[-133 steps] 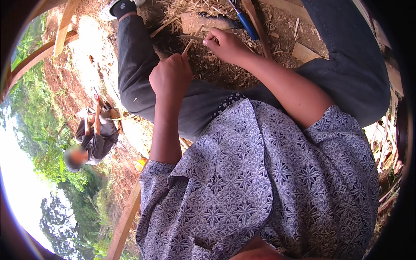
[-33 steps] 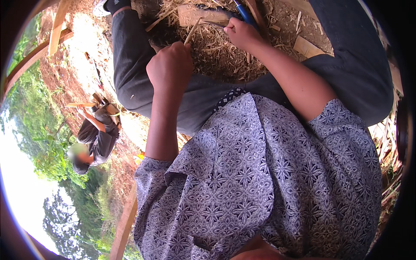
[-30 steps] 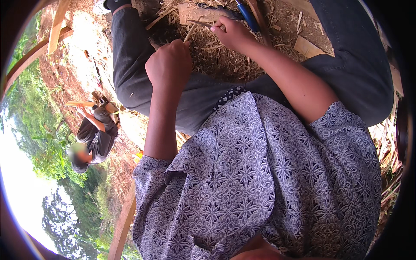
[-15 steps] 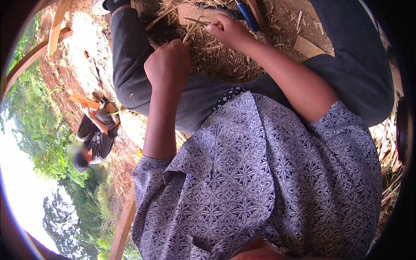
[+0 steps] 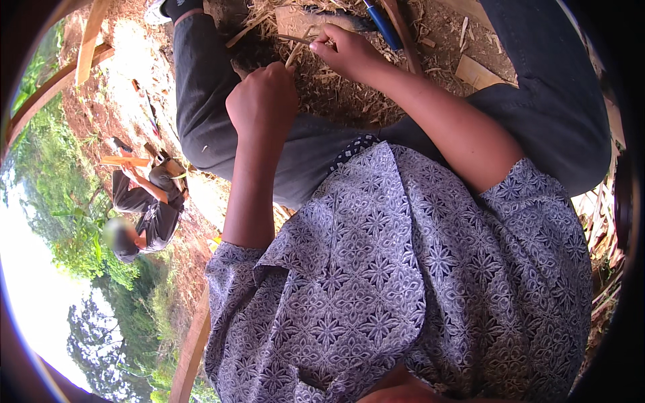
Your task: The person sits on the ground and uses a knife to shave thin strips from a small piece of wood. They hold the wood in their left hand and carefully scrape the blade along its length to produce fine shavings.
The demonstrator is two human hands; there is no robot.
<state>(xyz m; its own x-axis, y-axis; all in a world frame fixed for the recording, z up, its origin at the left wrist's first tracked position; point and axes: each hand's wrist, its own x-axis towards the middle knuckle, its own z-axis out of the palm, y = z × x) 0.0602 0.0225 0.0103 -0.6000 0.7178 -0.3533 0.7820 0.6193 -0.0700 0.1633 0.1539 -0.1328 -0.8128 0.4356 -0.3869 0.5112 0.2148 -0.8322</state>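
My left hand [image 5: 263,97] is a fist around a thin pale wooden stick [image 5: 290,59], whose end sticks up past the knuckles. To its upper right, my right hand [image 5: 346,55] grips a knife with the fingers closed; its handle is hidden in the palm. The narrow dark knife blade [image 5: 293,39] points left, across the top of the stick. A thin pale curl stands at the stick's end near the blade. Whether the edge touches the wood, I cannot tell. Behind the blade lies a flat pale piece of wood [image 5: 287,21].
A blue-handled tool [image 5: 382,25] lies beyond my right hand, beside a brown wooden strip [image 5: 405,40]. Shavings [image 5: 336,101] litter the ground between my legs, and a wood offcut [image 5: 476,72] rests near my right knee. At left, another person [image 5: 158,211] sits holding a board [image 5: 124,161].
My right hand and the knife have shifted slightly left along the stick. My left hand has barely moved. The other person's board has swung to a more level angle.
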